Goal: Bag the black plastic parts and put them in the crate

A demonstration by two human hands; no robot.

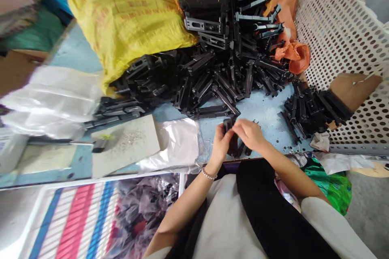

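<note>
Near the front edge of the blue table (267, 118), my left hand (221, 141) is closed around a black elongated part (227, 124) that stands roughly upright. My right hand (249, 134) meets it from the right, fingertips pinched together at the part's upper end. Whether those fingertips hold something small is hidden and blurred. Below and between my hands lie more black parts (233, 145). Just beyond them spreads a large heap of similar long black parts (225, 81).
A yellow woven sack (136, 12) and an orange sack (287, 0) stand behind the heap. To the right, a smaller pile of black parts (304, 109) lies beside a perforated white crate (340, 40). Clear plastic bags (179, 141) and a grey board with small bits (127, 141) are at left.
</note>
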